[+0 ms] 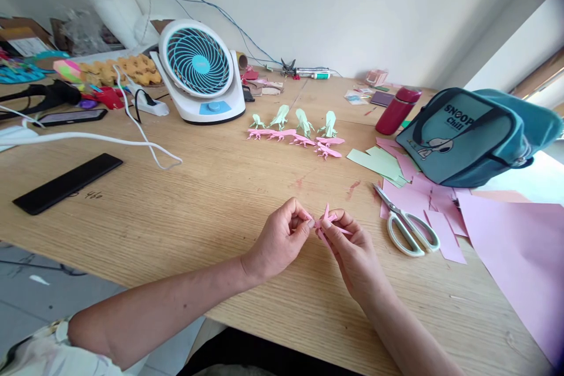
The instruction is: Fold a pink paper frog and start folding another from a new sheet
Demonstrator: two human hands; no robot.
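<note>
Above the front of the wooden table, both my hands pinch one small folded pink paper figure [326, 220] with several narrow points sticking out. My left hand [282, 238] grips one tip of it between thumb and fingertips. My right hand [352, 249] is closed around its body, so part of the folding is hidden. Beyond my hands stand finished-looking insect shapes: a row of pink paper insects [303, 140] and, behind it, several green paper insects [304, 122]. To the right of my right hand lie scissors [408, 226] with white handles, partly on pink paper pieces [445, 235].
A white fan [198, 67] stands at the back left, with a white cable [88, 137] and a black flat bar [68, 183] nearby. Green paper strips [374, 161], a red bottle [399, 110], a teal bag [467, 135] and a large pink sheet [520, 258] occupy the right.
</note>
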